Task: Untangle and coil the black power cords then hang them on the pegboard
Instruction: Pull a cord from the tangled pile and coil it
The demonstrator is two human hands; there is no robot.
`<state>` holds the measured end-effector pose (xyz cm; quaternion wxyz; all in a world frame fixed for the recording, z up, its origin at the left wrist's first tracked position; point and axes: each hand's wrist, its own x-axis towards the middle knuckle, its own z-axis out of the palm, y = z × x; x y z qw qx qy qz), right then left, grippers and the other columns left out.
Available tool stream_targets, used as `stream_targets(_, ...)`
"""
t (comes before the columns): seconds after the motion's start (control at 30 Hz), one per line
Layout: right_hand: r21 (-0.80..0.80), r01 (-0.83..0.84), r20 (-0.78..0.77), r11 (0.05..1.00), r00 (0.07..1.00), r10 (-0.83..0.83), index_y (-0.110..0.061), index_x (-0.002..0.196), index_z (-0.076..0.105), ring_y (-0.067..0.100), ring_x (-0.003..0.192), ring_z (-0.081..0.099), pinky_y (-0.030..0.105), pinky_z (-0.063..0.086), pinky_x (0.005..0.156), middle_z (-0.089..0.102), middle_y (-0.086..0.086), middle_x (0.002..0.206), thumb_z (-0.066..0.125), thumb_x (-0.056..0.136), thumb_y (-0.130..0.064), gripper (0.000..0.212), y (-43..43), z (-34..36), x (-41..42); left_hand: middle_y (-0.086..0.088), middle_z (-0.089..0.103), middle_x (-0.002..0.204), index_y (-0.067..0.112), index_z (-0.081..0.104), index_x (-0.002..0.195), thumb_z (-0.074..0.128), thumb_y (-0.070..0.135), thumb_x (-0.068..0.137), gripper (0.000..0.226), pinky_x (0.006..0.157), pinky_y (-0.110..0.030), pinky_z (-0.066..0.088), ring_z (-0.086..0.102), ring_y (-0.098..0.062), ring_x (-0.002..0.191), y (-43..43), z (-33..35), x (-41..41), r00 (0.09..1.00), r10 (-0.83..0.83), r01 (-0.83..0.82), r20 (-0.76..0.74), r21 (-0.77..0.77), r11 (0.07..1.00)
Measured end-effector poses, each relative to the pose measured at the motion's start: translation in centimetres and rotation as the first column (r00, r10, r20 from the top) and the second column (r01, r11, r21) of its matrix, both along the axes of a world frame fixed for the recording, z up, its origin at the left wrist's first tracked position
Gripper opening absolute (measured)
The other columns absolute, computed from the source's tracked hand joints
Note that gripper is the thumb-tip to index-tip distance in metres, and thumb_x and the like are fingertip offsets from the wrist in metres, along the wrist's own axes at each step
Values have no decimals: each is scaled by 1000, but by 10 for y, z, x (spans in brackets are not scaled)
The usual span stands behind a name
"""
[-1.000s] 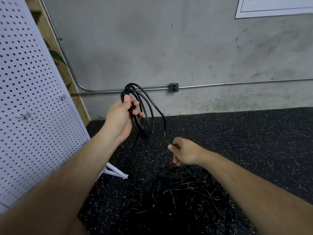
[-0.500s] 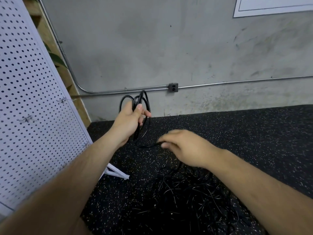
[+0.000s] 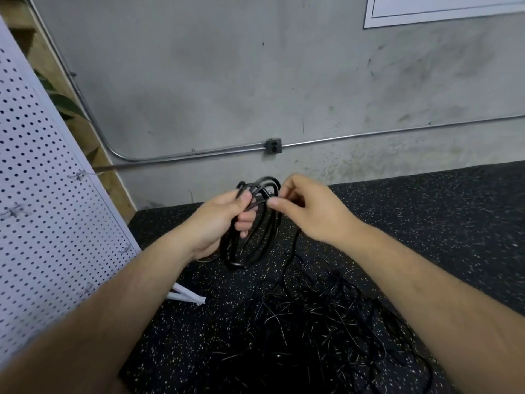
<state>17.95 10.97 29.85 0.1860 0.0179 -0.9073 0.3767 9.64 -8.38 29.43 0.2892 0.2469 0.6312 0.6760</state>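
Note:
My left hand [image 3: 224, 220] grips a coil of black power cord [image 3: 255, 245] that hangs in several loops below the fist. My right hand [image 3: 309, 211] is right beside it and pinches a strand of the same cord at the top of the coil. From there the cord trails down to a tangled pile of black cords [image 3: 321, 322] on the speckled black floor mat. The white pegboard [image 3: 48, 211] leans at the left, with small metal hooks [image 3: 78, 175] on it.
A grey concrete wall stands behind, with a metal conduit and an outlet box [image 3: 273, 146]. The pegboard's white foot [image 3: 186, 294] sticks out onto the mat. A plant leaf and wooden boards show behind the pegboard. A white sign hangs at the upper right.
My right hand rose from near the pile and came up to the coil, bringing another length of cord. The left hand lowered slightly with the coil.

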Motion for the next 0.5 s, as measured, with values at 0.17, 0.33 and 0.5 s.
stream_targets(0.17, -234, -118, 188, 965, 968, 164, -26, 104, 62, 9, 99, 64, 32, 49, 95, 69, -8, 103, 57, 102, -26, 5, 33, -17, 0, 7, 34, 64, 21, 59, 79, 40, 26, 109, 36, 54, -21, 37, 31, -7, 54, -5, 10, -11, 986, 136, -149, 94, 148, 978)
stream_targets(0.33, -244, -68, 131, 967, 986, 102, -25, 102, 62, 8, 88, 67, 25, 49, 85, 72, -3, 96, 54, 103, -13, 15, 30, -20, -3, 4, 37, 63, 20, 56, 75, 39, 20, 108, 37, 59, -27, 34, 32, -11, 56, -7, 6, -11, 990, 124, -130, 66, 84, 988)
stream_targets(0.5, -351, -10, -33, 936, 999, -2, -23, 99, 71, 11, 68, 65, 25, 58, 72, 67, 1, 79, 63, 99, -15, 12, 23, -7, -2, -1, 47, 66, 6, 55, 95, 44, 20, 106, 21, 63, -33, 34, 39, -16, 59, -9, -2, -10, 996, 80, -85, -49, -106, 991)
